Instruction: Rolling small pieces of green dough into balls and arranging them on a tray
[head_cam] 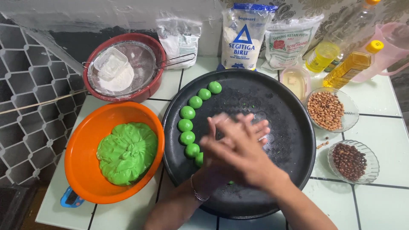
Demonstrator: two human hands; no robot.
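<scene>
Green dough is hidden somewhere between your palms, or so the pose suggests; you press your right hand (pixel 240 155) flat over your left hand (pixel 226 132), fingers stretched out and blurred, and I cannot tell whether anything is actually clamped between them. A thin bracelet (pixel 197 194) circles your left wrist just below the pressed palms. Both hands hover above the middle of a large round black tray (pixel 289 140). Directly to the left of your hands, a curved row of small green dough balls (pixel 187 125) follows the tray's left rim, the nearest ball partly covered by your left hand and the farthest sitting up near the top edge. Further to the left of your grip, off the tray, an orange bowl (pixel 85 170) holds a big lump of green dough (pixel 127 152), and a small blue object (pixel 70 198) peeks out beneath the bowl's lower edge. To the right of your hands, beyond the tray's rim, a glass dish of dark beans (pixel 350 161) stands on the white tiled counter (pixel 383 127), with a glass bowl of pale peanuts (pixel 327 110) just above it. Farther from you, above the orange bowl, a red bowl (pixel 150 87) carries a metal sieve (pixel 140 64) with white flour and a clear plastic tub (pixel 110 63). Along the back stand bags of flour (pixel 245 36), bottles of yellow oil (pixel 349 66) and a pink jug (pixel 394 47).
</scene>
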